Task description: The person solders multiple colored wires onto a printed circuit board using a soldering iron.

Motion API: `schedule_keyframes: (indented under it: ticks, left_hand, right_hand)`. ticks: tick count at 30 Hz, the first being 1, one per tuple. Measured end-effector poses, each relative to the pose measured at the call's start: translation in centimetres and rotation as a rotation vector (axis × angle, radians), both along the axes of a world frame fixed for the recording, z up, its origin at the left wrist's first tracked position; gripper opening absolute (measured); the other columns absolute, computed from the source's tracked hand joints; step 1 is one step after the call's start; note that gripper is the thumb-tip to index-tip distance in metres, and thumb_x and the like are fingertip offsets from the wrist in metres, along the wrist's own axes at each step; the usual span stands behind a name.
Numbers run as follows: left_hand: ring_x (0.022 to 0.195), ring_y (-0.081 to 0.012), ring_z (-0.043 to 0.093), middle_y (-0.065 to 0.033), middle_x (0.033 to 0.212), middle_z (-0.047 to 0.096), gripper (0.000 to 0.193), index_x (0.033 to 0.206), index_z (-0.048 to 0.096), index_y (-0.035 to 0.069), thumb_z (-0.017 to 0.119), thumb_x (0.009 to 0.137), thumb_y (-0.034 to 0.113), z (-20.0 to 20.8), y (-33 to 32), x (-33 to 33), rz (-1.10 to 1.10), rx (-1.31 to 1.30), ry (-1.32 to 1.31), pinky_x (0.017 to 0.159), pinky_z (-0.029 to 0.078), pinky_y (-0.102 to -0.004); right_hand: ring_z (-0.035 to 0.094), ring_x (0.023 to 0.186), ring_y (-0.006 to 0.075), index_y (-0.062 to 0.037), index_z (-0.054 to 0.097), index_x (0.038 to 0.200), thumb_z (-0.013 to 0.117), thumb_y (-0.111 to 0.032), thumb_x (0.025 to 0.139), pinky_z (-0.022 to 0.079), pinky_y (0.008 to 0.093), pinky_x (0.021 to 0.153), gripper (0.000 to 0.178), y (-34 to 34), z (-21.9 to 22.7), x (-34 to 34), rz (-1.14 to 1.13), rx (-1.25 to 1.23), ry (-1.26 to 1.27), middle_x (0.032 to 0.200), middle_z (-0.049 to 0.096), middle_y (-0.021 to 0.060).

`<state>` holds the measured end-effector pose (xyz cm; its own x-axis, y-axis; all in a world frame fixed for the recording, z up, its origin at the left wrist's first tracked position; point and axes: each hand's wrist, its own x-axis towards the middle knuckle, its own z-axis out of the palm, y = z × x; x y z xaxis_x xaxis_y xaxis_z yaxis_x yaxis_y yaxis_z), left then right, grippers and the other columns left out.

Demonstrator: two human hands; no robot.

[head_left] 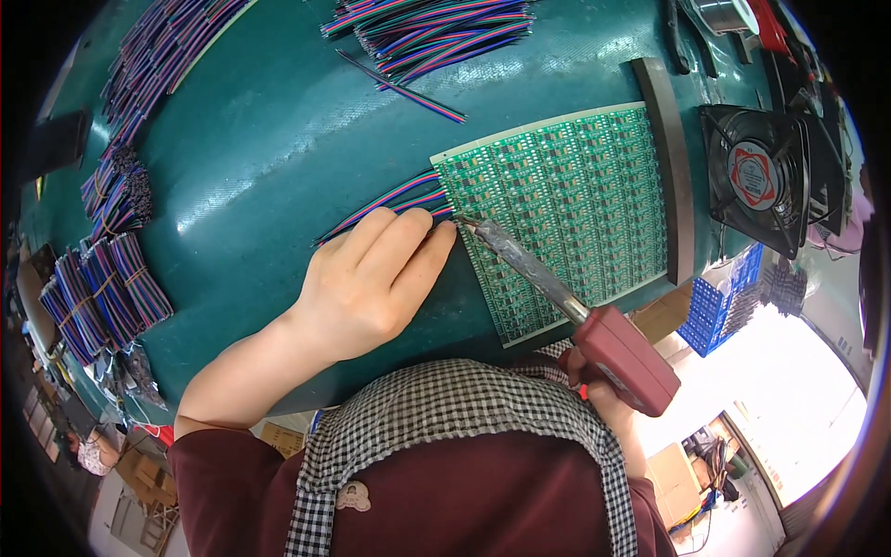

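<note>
A panel of green circuit boards [566,209] lies on the table. At its left edge, my left hand [376,274] has its fingers closed on a flat multicoloured ribbon wire, whose end meets the boards. Other ribbon wires [394,197] stick out leftward from the same edge, just beyond my fingers. My right hand [608,399] is wrapped round the dark red handle of a soldering iron [626,357], partly hidden behind it. The iron's tip reaches the board edge beside my left fingertips; whether it touches the joint is too small to tell.
Bundles of ribbon wires lie at the back [436,37] and along the left side [107,292] of the green table [251,176]. A dark bar [670,172] sits against the panel's right edge. Beyond it stand a black fan [754,176], a solder spool [727,16] and a blue basket [719,306].
</note>
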<state>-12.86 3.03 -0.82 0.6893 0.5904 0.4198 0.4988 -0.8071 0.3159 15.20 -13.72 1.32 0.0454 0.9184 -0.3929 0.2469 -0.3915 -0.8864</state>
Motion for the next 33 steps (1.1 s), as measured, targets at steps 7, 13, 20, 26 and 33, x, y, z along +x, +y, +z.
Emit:
schedule_keyframes:
  ticks: [7, 13, 20, 26, 33]
  left_hand:
    - [0.072, -0.0190, 0.057, -0.0097, 0.094, 0.058, 0.035, 0.095, 0.067, -0.002, 0.064, 0.062, 0.008, -0.1, 0.0, -0.1, -0.002, -0.035, -0.015, 0.056, 0.050, -0.0265]
    - [0.072, -0.0195, 0.056, -0.0094, 0.093, 0.057, 0.034, 0.095, 0.067, -0.001, 0.063, 0.063, 0.007, 0.0, 0.1, -0.2, -0.011, -0.062, -0.043, 0.055, 0.050, -0.0271]
    - [0.071, -0.0196, 0.057, -0.0089, 0.091, 0.057, 0.033, 0.095, 0.067, -0.002, 0.063, 0.063, 0.007, -0.1, 0.1, -0.1, -0.004, -0.071, -0.049, 0.056, 0.050, -0.0279]
    - [0.072, -0.0196, 0.057, -0.0084, 0.091, 0.057, 0.033, 0.095, 0.067, -0.002, 0.063, 0.063, 0.006, -0.3, 0.1, -0.1, 0.011, -0.055, -0.048, 0.055, 0.050, -0.0274]
    - [0.072, -0.0194, 0.057, -0.0081, 0.090, 0.056, 0.033, 0.096, 0.067, -0.001, 0.064, 0.064, 0.006, -0.3, 0.1, -0.1, 0.010, -0.050, -0.044, 0.055, 0.050, -0.0272]
  right_hand:
    - [0.067, 0.097, 0.0310, 0.0027, 0.060, 0.119, 0.080, -0.036, 0.069, 0.053, 0.0362, 0.081, 0.067, -0.4, -0.4, 0.5, 0.075, 0.072, -0.041, 0.112, 0.066, 0.0157]
    - [0.068, 0.094, 0.0297, 0.0024, 0.061, 0.118, 0.079, -0.032, 0.070, 0.053, 0.0356, 0.079, 0.062, -0.4, -0.3, -0.1, 0.064, 0.065, -0.109, 0.109, 0.067, 0.0149]
    - [0.069, 0.081, 0.0281, -0.0013, 0.063, 0.116, 0.078, -0.015, 0.061, 0.055, 0.0328, 0.070, 0.059, 0.4, 0.1, -0.5, 0.108, 0.110, -0.238, 0.104, 0.068, 0.0142]
    - [0.070, 0.081, 0.0274, -0.0018, 0.063, 0.116, 0.077, -0.010, 0.058, 0.055, 0.0322, 0.069, 0.060, 0.3, 0.0, -0.7, 0.107, 0.120, -0.232, 0.104, 0.068, 0.0138]
    - [0.070, 0.082, 0.0270, 0.0024, 0.060, 0.120, 0.082, -0.023, 0.065, 0.055, 0.0323, 0.071, 0.065, 0.2, 0.0, -0.3, 0.104, 0.122, -0.160, 0.106, 0.068, 0.0151]
